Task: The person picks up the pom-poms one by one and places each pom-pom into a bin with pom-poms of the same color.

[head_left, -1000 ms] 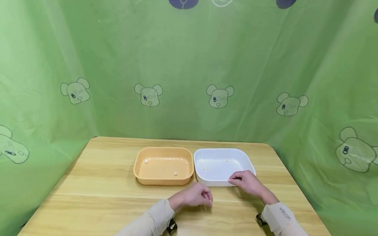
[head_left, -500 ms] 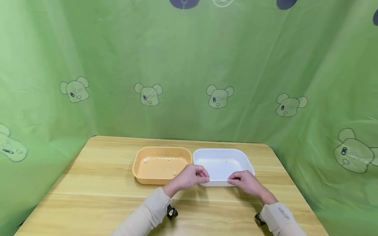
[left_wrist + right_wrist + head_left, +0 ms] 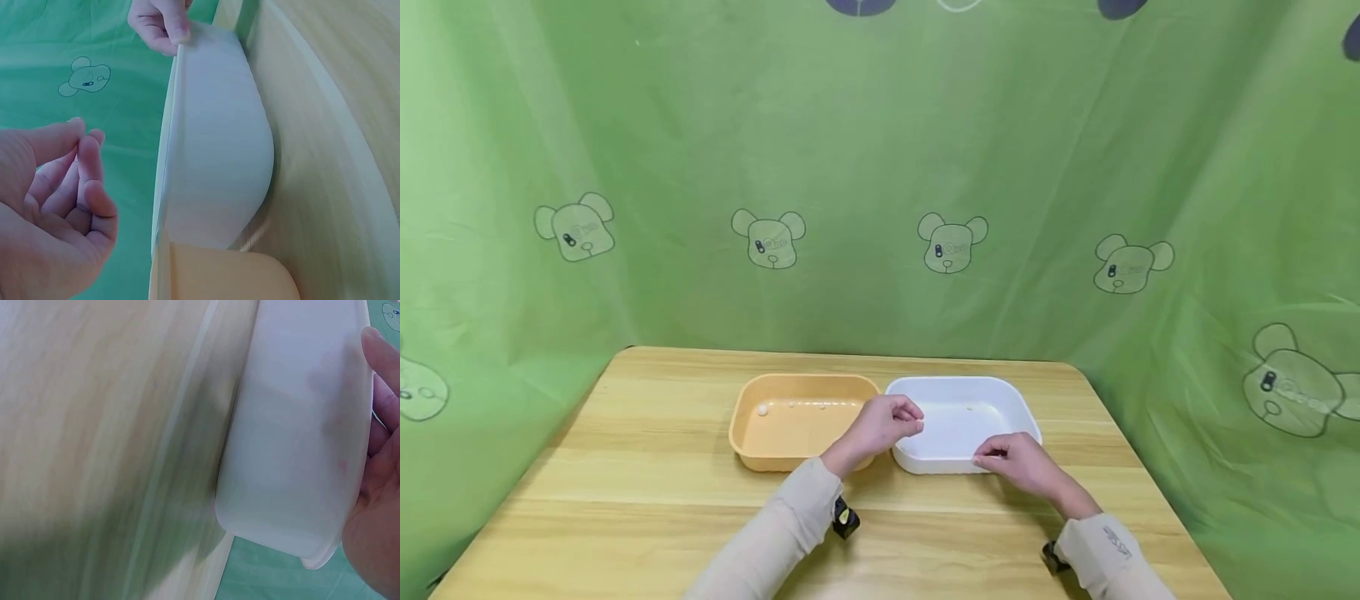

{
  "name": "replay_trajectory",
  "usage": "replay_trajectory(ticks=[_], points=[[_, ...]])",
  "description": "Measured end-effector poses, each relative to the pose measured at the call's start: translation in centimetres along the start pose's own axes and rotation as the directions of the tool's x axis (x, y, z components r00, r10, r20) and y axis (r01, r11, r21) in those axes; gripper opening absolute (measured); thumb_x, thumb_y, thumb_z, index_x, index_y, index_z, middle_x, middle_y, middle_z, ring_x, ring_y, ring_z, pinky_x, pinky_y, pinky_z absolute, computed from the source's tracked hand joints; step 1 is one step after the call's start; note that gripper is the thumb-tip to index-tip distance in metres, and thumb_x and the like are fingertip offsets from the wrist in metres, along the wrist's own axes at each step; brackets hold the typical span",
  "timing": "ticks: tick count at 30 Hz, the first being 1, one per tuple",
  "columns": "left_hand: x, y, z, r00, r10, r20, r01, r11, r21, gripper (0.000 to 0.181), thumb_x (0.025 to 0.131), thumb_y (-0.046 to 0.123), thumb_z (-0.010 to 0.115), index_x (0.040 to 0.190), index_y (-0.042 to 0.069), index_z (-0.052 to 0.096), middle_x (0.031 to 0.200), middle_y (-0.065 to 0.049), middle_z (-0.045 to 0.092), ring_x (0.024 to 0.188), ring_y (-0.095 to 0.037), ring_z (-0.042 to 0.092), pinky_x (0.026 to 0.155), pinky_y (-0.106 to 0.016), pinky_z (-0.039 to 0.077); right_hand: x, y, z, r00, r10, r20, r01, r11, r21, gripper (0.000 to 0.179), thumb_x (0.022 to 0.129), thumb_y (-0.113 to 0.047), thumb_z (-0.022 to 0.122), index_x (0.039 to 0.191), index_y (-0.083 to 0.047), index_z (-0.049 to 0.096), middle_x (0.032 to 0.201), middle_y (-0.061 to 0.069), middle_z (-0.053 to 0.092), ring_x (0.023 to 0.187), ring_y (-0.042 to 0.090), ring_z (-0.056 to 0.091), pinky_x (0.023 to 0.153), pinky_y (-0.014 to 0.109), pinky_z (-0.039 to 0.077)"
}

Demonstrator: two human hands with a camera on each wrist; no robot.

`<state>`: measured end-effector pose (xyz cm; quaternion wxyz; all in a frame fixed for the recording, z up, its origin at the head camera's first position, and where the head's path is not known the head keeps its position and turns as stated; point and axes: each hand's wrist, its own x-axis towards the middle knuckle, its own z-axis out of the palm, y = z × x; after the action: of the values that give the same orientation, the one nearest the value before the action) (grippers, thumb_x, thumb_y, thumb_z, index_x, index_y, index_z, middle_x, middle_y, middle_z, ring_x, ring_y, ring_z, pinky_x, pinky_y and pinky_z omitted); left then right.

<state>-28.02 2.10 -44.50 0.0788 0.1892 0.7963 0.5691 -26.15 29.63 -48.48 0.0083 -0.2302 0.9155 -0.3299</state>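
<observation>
My left hand (image 3: 880,425) hovers above the left part of the white tray (image 3: 955,437), thumb and forefinger tips meeting. Between those tips, in the left wrist view, nothing can be made out, and the other fingers of the left hand (image 3: 56,212) are curled. My right hand (image 3: 1026,460) holds the near rim of the white tray by its right side; the right wrist view shows the thumb (image 3: 378,353) at the rim. One tiny yellowish piece (image 3: 970,408) lies toward the tray's back. My left hand hides part of the tray floor.
An orange tray (image 3: 790,437) stands close against the left of the white one, partly behind my left wrist. In it lie a white bead (image 3: 763,410) and smaller bits. Both rest on a wooden table (image 3: 625,467), with a green curtain (image 3: 865,317) around it.
My left hand has risen from the table in front of the trays to over the white tray. My right hand stays at the rim. The view has shifted slightly.
</observation>
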Motion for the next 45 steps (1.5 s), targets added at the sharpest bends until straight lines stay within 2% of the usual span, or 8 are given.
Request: replay_trajectory(ticks=[11, 20, 26, 33, 39, 45], points=[[1.1, 0.5, 0.5, 0.999, -0.026, -0.022, 0.026, 0.999, 0.038, 0.007, 0.085, 0.008, 0.070, 0.091, 0.004, 0.067, 0.077, 0.001, 0.064, 0.069, -0.010, 0.060, 0.064, -0.022, 0.049, 0.0, 0.1, 0.1, 1.000, 0.014, 0.004, -0.014, 1.000, 0.011, 0.011, 0.087, -0.028, 0.069, 0.083, -0.018, 0.072, 0.079, -0.011, 0.066, 0.072, 0.004, 0.057, 0.065, 0.023, 0.049], [2.3, 0.7, 0.8, 1.000, -0.011, -0.017, 0.012, 0.995, 0.099, 0.005, 0.085, 0.007, 0.069, 0.089, 0.005, 0.068, 0.075, 0.001, 0.064, 0.066, -0.007, 0.060, 0.060, -0.020, 0.048, 0.1, 0.2, -0.1, 1.000, 0.015, 0.003, -0.015, 1.000, 0.002, 0.013, 0.087, -0.030, 0.069, 0.082, -0.018, 0.071, 0.079, -0.011, 0.066, 0.072, 0.005, 0.056, 0.066, 0.023, 0.048], [3.1, 0.2, 0.7, 1.000, 0.012, -0.013, -0.011, 0.993, 0.119, 0.004, 0.084, 0.006, 0.069, 0.087, 0.004, 0.067, 0.074, 0.001, 0.062, 0.064, -0.008, 0.058, 0.055, -0.020, 0.045, 0.0, 0.2, 0.0, 1.000, 0.007, -0.006, -0.007, 1.000, 0.014, 0.012, 0.087, -0.029, 0.069, 0.083, -0.018, 0.072, 0.079, -0.011, 0.066, 0.071, 0.004, 0.056, 0.065, 0.023, 0.049], [3.9, -0.6, 0.7, 1.000, -0.010, -0.005, 0.010, 0.985, 0.174, 0.007, 0.085, 0.005, 0.069, 0.091, 0.003, 0.067, 0.078, 0.001, 0.061, 0.072, -0.010, 0.056, 0.063, -0.021, 0.047, -0.1, 0.0, 0.1, 1.000, -0.003, -0.011, 0.003, 1.000, 0.001, 0.012, 0.087, -0.029, 0.069, 0.082, -0.018, 0.071, 0.078, -0.012, 0.066, 0.072, 0.004, 0.057, 0.066, 0.024, 0.049], [4.5, -1.1, 0.7, 0.999, -0.028, -0.028, 0.033, 0.980, 0.198, 0.008, 0.083, 0.006, 0.071, 0.090, 0.004, 0.067, 0.079, 0.001, 0.061, 0.075, -0.011, 0.056, 0.066, -0.022, 0.048, -0.1, 0.1, 0.2, 1.000, 0.003, -0.001, -0.003, 1.000, 0.008, 0.011, 0.087, -0.030, 0.069, 0.083, -0.020, 0.071, 0.079, -0.013, 0.066, 0.072, 0.004, 0.057, 0.067, 0.024, 0.049], [5.2, -1.3, 1.2, 1.000, -0.009, -0.014, 0.012, 0.968, 0.251, 0.007, 0.083, 0.005, 0.071, 0.089, 0.005, 0.067, 0.078, 0.002, 0.061, 0.074, -0.010, 0.055, 0.067, -0.020, 0.047, -0.2, 0.4, 0.2, 1.000, 0.005, -0.003, -0.005, 1.000, 0.014, 0.011, 0.088, -0.029, 0.068, 0.083, -0.019, 0.071, 0.080, -0.013, 0.066, 0.073, 0.004, 0.058, 0.067, 0.024, 0.050]])
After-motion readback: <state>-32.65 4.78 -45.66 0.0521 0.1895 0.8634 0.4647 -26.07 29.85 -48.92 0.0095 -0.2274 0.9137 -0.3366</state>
